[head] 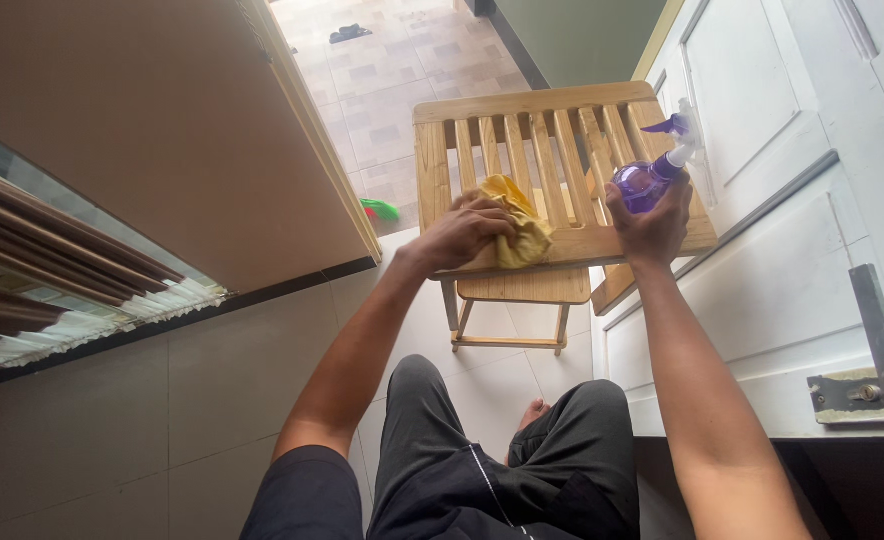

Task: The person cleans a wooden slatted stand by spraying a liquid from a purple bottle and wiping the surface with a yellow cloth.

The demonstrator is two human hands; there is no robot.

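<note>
Your slatted wooden table point(562, 165) is pale, unpainted timber: flat parallel slats with gaps between them, framed by broader boards, on thin legs over glossy light floor tiles point(162, 400). A white panelled door point(782, 200) with a matte painted face runs along the table's 3 o'clock side, and a smooth brown wall point(142, 120) rises at its 9 o'clock.

The yellow cloth point(520, 225) is soft and crumpled, bunched into loose folds at the table's 6 o'clock edge, lying across the slats and the front board. The spray bottle point(647, 180) is translucent purple plastic, rounded in the body, with a white neck and a purple trigger head pointing toward 1 o'clock; it sits at the table's 4 o'clock corner.

Your left hand point(467, 230) lies palm down with fingers curled, pressing on the cloth's 9 o'clock side and gripping its folds, forearm stretched straight out. Your right hand point(652, 225) is wrapped around the bottle's base from 6 o'clock, fingers closed on it, arm extended. Your dark trousers point(482, 460) show below.
</note>
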